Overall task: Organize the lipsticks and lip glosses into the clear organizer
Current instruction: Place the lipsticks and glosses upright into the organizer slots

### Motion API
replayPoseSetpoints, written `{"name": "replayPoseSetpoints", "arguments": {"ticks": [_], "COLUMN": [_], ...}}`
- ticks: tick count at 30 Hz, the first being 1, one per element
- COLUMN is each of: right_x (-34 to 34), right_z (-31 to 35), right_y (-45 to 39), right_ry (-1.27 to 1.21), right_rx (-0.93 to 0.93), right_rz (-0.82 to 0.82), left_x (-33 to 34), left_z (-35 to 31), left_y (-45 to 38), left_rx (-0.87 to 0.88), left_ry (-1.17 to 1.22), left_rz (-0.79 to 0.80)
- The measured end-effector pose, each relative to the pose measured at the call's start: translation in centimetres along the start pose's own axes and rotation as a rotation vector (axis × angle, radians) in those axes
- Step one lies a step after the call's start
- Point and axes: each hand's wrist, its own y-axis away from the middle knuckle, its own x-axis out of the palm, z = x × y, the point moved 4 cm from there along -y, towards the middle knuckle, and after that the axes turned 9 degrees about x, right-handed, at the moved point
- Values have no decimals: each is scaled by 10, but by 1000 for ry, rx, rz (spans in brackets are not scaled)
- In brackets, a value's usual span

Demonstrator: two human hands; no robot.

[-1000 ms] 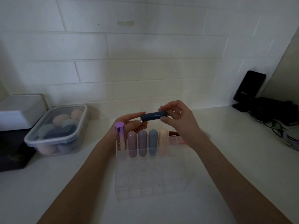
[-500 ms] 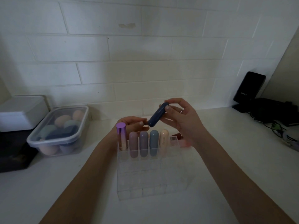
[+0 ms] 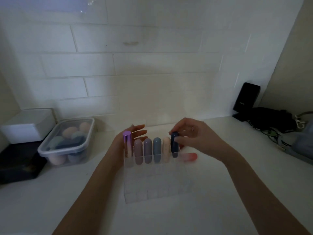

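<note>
The clear organizer stands on the counter in front of me. Its back row holds a purple-capped gloss and several pastel tubes: mauve, lilac, light blue, peach. My right hand pinches the top of a dark blue lipstick, which stands upright in the slot right of the peach tube. My left hand is behind the organizer's left end, fingers spread, holding nothing. A pink-red tube lies on the counter to the right of the organizer.
A lidded clear box of makeup sponges sits at left, with a white box and a dark box beyond it. A black device and dark cables occupy the back right corner. The tiled wall is close behind.
My right hand turned the dark blue lipstick from level to upright and lowered it into the back-row slot. My left hand let go of it and opened.
</note>
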Motion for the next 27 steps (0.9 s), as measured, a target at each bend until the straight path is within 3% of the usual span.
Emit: {"name": "replayPoseSetpoints", "arguments": {"ticks": [7,11,14,16,20,27], "right_x": [-12,-47,-68,-70,-63,-59], "right_z": [-7,-29,-60,-82,-108,-115], "right_y": [0,-2,0,1,0,1], "right_ry": [81,285,443,489,550,502], "right_rx": [-15,44,177,278,421,356], "right_rz": [-64,-296,-458,-460,-403,-427], "left_x": [8,4,-6,-8,-1,7], "left_z": [-5,-3,-4,-7,-9,-12], "left_y": [24,10,11,17,10,10], "left_rx": [-4,-112,46,88,12,-43], "left_ry": [3,-261,-254,-247,-253,-306], "left_rz": [2,-167,-231,-239,-191,-197]}}
